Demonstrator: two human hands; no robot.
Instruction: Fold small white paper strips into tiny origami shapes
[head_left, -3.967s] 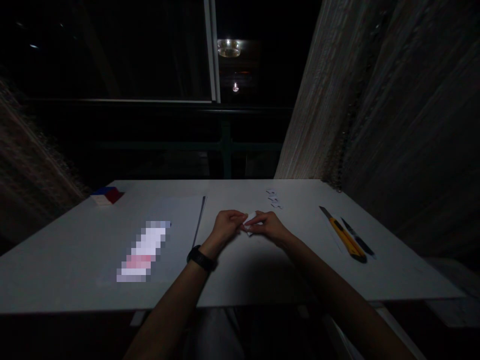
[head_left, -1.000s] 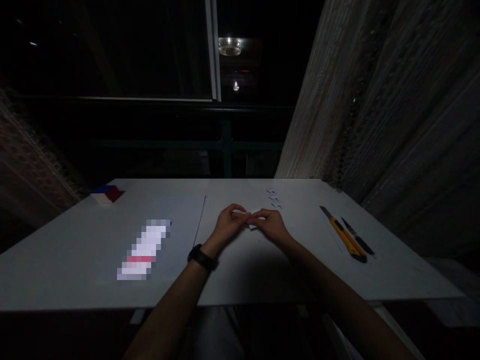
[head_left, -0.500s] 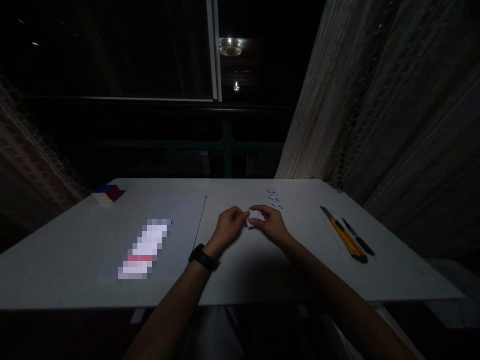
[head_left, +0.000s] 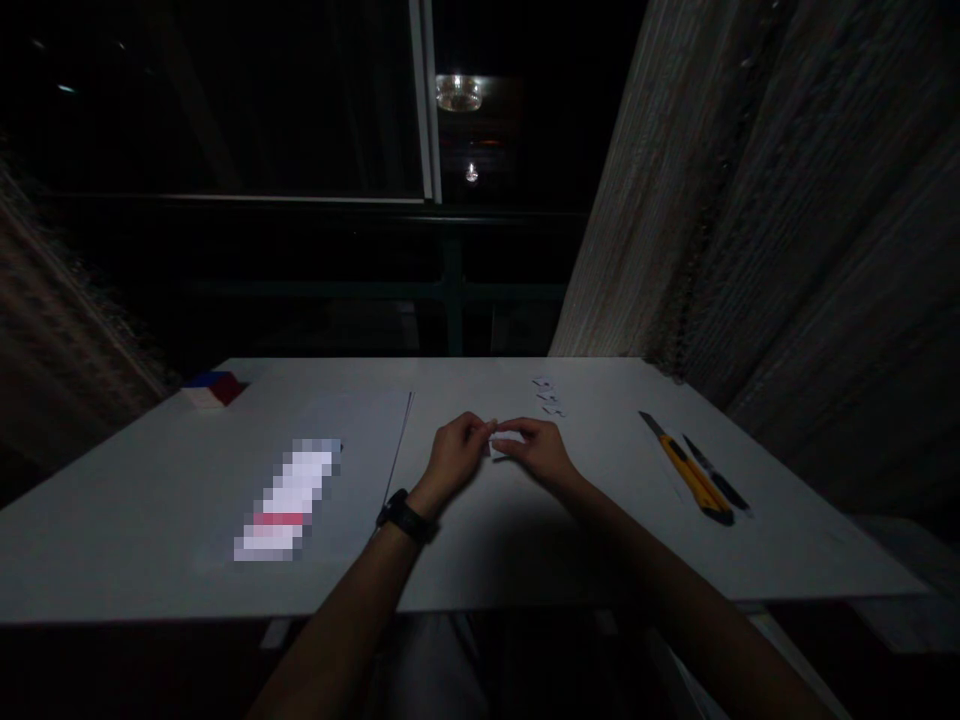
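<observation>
Over the middle of the white table (head_left: 480, 560), my two hands meet at a small piece of white paper (head_left: 492, 449). My left hand (head_left: 459, 447), with a dark watch on its wrist, pinches the piece between thumb and fingertips. From the other side my right hand (head_left: 538, 450) has its thumb and index finger closed at the same piece. Most of the paper is hidden behind the fingers, so its folds cannot be made out. Just beyond my right hand lie several small white paper pieces with dark marks (head_left: 550, 396).
A yellow utility knife (head_left: 694, 480) and a dark craft knife (head_left: 716, 472) lie on the right. To the left are white paper sheets (head_left: 367, 440) and a bright blurred-out phone-like screen (head_left: 289, 495). A coloured cube (head_left: 211, 389) sits at the back left. Curtains (head_left: 637, 200) hang behind.
My right thumb and index finger have drawn closer to my left fingertips. Less of the white paper shows between the hands than before.
</observation>
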